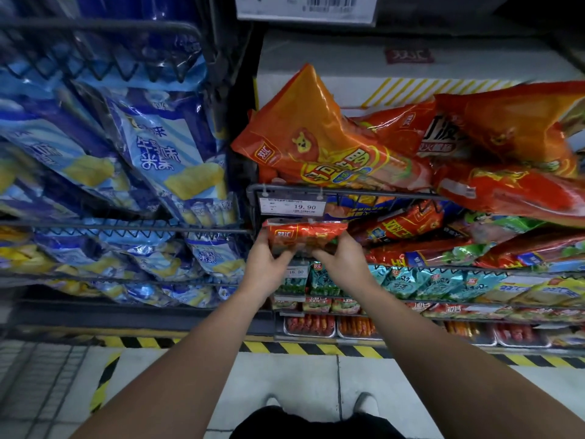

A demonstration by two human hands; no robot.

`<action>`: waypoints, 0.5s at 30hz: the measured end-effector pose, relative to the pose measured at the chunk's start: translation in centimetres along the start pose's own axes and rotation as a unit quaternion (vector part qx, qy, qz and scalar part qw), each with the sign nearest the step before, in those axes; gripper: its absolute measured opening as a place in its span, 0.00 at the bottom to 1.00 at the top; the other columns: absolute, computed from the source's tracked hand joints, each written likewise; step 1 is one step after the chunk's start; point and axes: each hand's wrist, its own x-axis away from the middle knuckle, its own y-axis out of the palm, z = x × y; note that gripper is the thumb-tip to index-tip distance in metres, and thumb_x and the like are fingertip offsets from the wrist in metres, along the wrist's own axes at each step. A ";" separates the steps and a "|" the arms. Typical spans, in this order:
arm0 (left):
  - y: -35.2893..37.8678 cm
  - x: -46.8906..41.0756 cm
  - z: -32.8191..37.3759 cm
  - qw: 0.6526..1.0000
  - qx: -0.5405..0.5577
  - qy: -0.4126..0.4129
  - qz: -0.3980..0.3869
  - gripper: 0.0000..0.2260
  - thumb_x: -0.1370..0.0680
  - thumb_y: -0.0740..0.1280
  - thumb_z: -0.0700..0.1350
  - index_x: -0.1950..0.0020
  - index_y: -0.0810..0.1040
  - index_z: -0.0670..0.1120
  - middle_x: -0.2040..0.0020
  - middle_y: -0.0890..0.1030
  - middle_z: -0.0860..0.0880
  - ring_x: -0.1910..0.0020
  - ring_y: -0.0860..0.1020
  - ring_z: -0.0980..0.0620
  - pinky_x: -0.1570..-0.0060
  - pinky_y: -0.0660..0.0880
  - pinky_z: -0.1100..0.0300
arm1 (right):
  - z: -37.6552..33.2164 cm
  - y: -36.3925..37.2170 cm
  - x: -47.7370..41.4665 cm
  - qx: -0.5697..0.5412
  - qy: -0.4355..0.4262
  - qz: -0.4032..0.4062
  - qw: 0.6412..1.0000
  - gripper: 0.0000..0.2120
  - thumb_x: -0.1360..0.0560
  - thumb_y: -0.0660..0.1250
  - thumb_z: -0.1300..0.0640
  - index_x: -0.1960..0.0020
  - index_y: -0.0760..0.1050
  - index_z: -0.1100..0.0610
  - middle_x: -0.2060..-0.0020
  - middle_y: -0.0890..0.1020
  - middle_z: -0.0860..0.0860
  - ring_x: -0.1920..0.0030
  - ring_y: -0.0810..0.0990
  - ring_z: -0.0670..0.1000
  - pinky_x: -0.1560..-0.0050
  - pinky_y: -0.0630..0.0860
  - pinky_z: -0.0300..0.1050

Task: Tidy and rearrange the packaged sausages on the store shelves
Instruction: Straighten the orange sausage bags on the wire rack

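Note:
A small red sausage pack is held between both hands in front of the wire shelf, just under the 19.90 price tag. My left hand grips its left end and my right hand grips its right end. Above the tag, a big orange sausage bag leans on a heap of red bags. More red and green sausage packs lie in the basket to the right of my hands.
Blue snack bags fill the wire racks on the left. Teal packs and trays of loose sausages sit on lower shelves. A white carton stands behind the top heap. Yellow-black tape marks the floor edge.

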 end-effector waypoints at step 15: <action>1.2 -1.5 0.4 0.996 -0.062 -0.064 0.026 0.18 0.15 0.56 0.48 0.26 0.61 0.44 0.38 0.76 0.43 0.42 0.75 0.44 0.50 0.65 0.59 | 0.5 0.1 -4.4 0.101 -0.015 -0.058 0.993 0.21 0.21 0.67 0.49 0.36 0.70 0.62 0.49 0.81 0.58 0.52 0.80 0.59 0.60 0.69 0.45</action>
